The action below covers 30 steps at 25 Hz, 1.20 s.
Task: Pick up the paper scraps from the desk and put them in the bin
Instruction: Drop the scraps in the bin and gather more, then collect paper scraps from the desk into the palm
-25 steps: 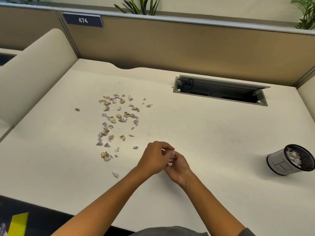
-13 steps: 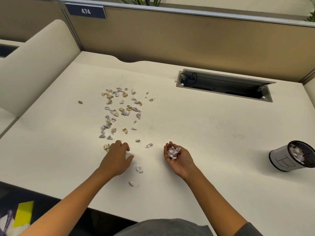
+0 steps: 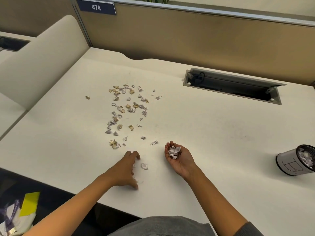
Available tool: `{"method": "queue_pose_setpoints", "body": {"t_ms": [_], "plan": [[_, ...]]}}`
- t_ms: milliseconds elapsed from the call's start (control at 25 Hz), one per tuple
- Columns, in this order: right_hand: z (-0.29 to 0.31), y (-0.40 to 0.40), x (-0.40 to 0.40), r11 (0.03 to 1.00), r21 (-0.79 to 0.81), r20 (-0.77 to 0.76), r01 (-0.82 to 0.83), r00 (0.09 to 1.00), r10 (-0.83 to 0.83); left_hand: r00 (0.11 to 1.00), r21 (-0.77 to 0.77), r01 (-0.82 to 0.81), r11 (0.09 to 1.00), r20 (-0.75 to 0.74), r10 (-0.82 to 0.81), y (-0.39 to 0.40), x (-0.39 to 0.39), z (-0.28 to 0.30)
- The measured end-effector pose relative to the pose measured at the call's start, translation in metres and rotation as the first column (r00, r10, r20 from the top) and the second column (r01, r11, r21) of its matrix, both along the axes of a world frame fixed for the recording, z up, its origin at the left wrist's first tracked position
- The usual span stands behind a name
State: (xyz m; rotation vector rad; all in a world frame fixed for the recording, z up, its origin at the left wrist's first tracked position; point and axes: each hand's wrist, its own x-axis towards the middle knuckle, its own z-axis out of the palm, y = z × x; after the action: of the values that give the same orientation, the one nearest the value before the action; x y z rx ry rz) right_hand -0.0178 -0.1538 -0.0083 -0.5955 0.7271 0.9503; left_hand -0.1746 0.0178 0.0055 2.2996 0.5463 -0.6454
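Several white and tan paper scraps (image 3: 127, 106) lie scattered over the left middle of the white desk (image 3: 213, 137). My left hand (image 3: 126, 167) hovers palm down near the front edge, fingers spread. One white scrap (image 3: 144, 166) lies just right of its fingers and a smaller scrap (image 3: 135, 180) lies by its thumb. My right hand (image 3: 179, 159) rests palm up on the desk, cupped round a small heap of white scraps (image 3: 174, 151). The bin (image 3: 295, 161), a small mesh cup marked "B", lies tipped at the far right with scraps inside.
An open cable tray (image 3: 233, 86) is sunk into the desk at the back right. Brown partition panels (image 3: 187, 40) close off the back, and a cream side divider (image 3: 42, 62) stands on the left. Yellow and white papers (image 3: 25, 208) lie on the floor at lower left.
My hands came apart from a joined position. The left hand went out to the scattered scraps, then drew back toward the two nearest scraps. The right hand stays cupped, palm up.
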Motion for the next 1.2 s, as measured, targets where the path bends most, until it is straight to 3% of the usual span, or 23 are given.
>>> {"method": "queue_pose_setpoints", "body": {"t_ms": [360,560,680,760,840,920,1040,1200], "plan": [[0.003,-0.007,0.004,0.999,-0.014,0.004,0.033,0.999,-0.033,0.899,-0.198,-0.290,0.936,0.280,0.338,-0.003,0.032,-0.030],[0.000,-0.014,0.006,0.998,-0.017,-0.008,0.054,0.998,-0.054,0.850,-0.206,-0.345,0.916,0.345,0.398,-0.003,0.056,-0.030],[-0.002,-0.018,0.009,0.997,-0.018,-0.011,0.069,0.998,-0.069,0.917,-0.085,-0.236,0.968,0.310,0.251,0.000,0.060,-0.018],[-0.003,-0.020,0.011,0.997,-0.018,-0.013,0.077,0.997,-0.078,0.980,-0.004,-0.069,0.998,0.186,0.068,0.006,0.053,-0.011],[-0.003,-0.021,0.011,0.997,-0.016,-0.012,0.079,0.997,-0.079,0.989,0.067,0.135,0.989,0.050,-0.139,0.013,0.042,-0.007],[-0.002,-0.021,0.012,0.997,-0.014,-0.007,0.076,0.997,-0.076,0.971,0.111,0.234,0.966,0.030,-0.239,0.018,0.034,-0.011],[-0.001,-0.021,0.012,0.998,-0.015,-0.008,0.066,0.998,-0.066,0.982,0.066,0.069,0.995,0.169,-0.079,0.025,0.033,-0.017],[0.000,-0.021,0.010,0.999,-0.015,-0.006,0.052,0.999,-0.052,0.933,-0.016,-0.198,0.980,0.302,0.194,0.030,0.050,-0.026]]}}
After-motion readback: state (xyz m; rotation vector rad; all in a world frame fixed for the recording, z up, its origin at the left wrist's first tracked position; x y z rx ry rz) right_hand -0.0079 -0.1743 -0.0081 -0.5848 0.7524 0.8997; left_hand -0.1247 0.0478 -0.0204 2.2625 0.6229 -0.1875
